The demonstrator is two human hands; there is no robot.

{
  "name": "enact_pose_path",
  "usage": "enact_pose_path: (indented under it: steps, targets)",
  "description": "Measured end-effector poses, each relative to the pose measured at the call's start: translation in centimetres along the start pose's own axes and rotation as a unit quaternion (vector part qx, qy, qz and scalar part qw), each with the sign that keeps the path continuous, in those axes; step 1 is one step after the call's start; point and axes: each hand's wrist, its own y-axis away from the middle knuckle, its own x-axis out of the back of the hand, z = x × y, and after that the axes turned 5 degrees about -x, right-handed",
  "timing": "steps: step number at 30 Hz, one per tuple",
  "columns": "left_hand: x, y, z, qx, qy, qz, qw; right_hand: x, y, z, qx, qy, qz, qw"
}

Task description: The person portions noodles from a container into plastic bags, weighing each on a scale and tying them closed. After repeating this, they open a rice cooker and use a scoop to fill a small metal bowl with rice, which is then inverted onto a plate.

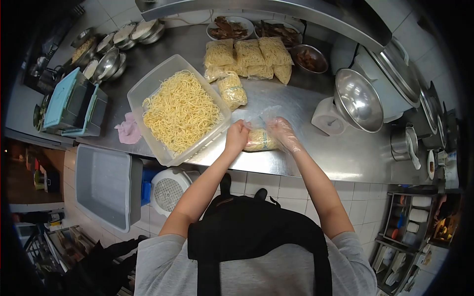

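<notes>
From where I stand, the steel counter (pixel 350 158) runs across in front of both hands, and the biggest worry on it, I'd say, is the tub (pixel 148 81) of loose noodles (pixel 182 113) just left of the left hand: its near corner seems to reach the counter's front edge, so a knock from that forearm could shove it outward and spill the lot. Well to the right of the right hand, a wide steel bowl (pixel 360 98) appears perched on a smaller scale (pixel 327 118); a swinging elbow might tip it. Beyond the hands, the filled bags (pixel 248 52) are piled up, and the top ones could slide if bumped, while a single bag (pixel 232 91) lies just past the left hand, easy to brush. The bag of noodles (pixel 259 142) being handled lies on the counter between the two hands, near the edge; if its mouth is loose, which I can't make out, strands could slip out, and a hard tug might tear the thin plastic. As for the hands, the left hand (pixel 237 136) is curled narrow, gripping the bag's left side, and the right hand (pixel 281 131), seemingly in clear plastic, bends around its upper right, fingers mostly drawn in.
</notes>
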Motion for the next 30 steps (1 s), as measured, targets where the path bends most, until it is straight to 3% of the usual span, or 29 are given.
enact_pose_path:
  steps: [3,5,6,8,10,12,14,16,17,18,19,20,21,22,24,25,26,27,28,29,30]
  targets:
    - [0.2,1.4,2.1,-0.005,-0.068,0.052,0.996,0.4,-0.7,-0.9,-0.07,0.061,-0.022,0.995]
    - [0.5,3.0,3.8,-0.308,-0.221,0.147,0.913,0.6,-1.0,-1.4,-0.094,0.104,-0.029,0.99]
    - [0.5,3.3,4.9,-0.312,-0.221,0.145,0.913,0.5,-0.7,-1.5,-0.087,0.105,-0.004,0.991]
    - [0.3,4.3,7.4,-0.439,-0.3,-0.078,0.844,0.4,-0.5,-1.0,-0.082,0.105,0.02,0.991]
    - [-0.4,2.8,5.4,-0.436,-0.355,-0.09,0.822,0.6,-1.2,0.5,0.045,0.146,-0.047,0.987]
    - [-0.4,1.4,3.8,-0.312,-0.43,-0.158,0.832,-0.1,-2.0,1.4,0.005,0.1,-0.025,0.995]
    - [-0.5,1.0,3.7,-0.318,-0.438,-0.161,0.825,-0.1,-2.1,2.3,-0.04,0.052,-0.004,0.998]
    - [-0.4,0.9,3.8,-0.298,-0.447,-0.172,0.826,0.5,-1.9,3.7,0.057,0.263,0.114,0.956]
    - [-0.2,1.1,5.0,-0.305,-0.447,-0.169,0.824,0.2,-3.1,8.0,0.072,0.13,0.226,0.963]
    - [0.1,1.8,7.0,-0.204,-0.422,-0.192,0.862,-0.2,-4.2,12.0,0.088,-0.005,0.329,0.94]
    - [0.4,2.4,8.0,-0.098,-0.391,-0.215,0.89,1.2,-2.9,10.5,0.092,-0.003,0.332,0.939]
    - [0.5,2.7,7.5,-0.101,-0.39,-0.214,0.89,3.7,-0.1,7.7,-0.018,-0.135,0.213,0.967]
    - [0.7,2.9,6.4,-0.024,-0.093,-0.238,0.966,5.6,2.3,5.2,-0.128,-0.26,0.085,0.953]
    - [0.7,3.0,5.6,0.053,0.216,-0.239,0.945,5.7,4.2,3.6,-0.087,-0.399,0.029,0.912]
    - [0.7,3.8,5.6,0.195,0.576,-0.264,0.749,3.3,5.9,2.3,-0.02,-0.625,-0.137,0.768]
    - [0.5,3.4,5.3,0.186,0.565,-0.265,0.759,1.9,6.0,2.1,0.006,-0.704,-0.241,0.668]
    - [0.2,2.8,4.8,0.176,0.553,-0.266,0.77,0.6,6.5,0.9,0.008,-0.701,-0.246,0.669]
    - [-0.1,2.4,4.3,0.17,0.555,-0.263,0.77,-0.7,7.0,-0.4,0.014,-0.714,-0.186,0.675]
    - [-0.6,2.0,4.3,0.073,0.345,-0.178,0.919,-1.5,6.9,-1.6,0.021,-0.723,-0.126,0.679]
    - [-1.0,1.8,4.3,-0.025,0.106,-0.075,0.991,-2.1,6.4,-2.2,0.022,-0.718,-0.133,0.683]
    - [-1.3,1.8,4.2,-0.025,0.11,-0.068,0.991,-2.8,5.8,-2.4,0.027,-0.585,-0.076,0.807]
